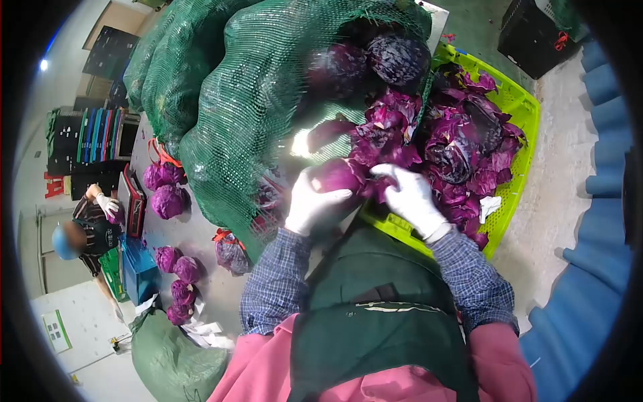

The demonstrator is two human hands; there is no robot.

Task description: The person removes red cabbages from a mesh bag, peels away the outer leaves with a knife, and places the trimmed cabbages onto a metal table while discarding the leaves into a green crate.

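A red cabbage [338, 175] sits in my left hand [311, 201], whose white-gloved fingers are closed round its near side. At the cabbage's right side, my right hand [412, 199], also gloved in white, pinches a purple outer leaf [380, 187]. Beyond my hands, loose cabbage leaves [385, 130] lie at the mouth of a green mesh sack [251, 94]. Inside that sack, two dark whole cabbages [400, 59] show near the opening. My right fingertips are partly hidden by the leaf.
On my right stands a lime-green crate [526, 144] heaped with purple leaves. Several trimmed cabbages [167, 201] rest on the table to the left. A co-worker [94, 231] holding a cabbage is at far left, near a blue box [138, 268]. A black crate [536, 37] stands at upper right.
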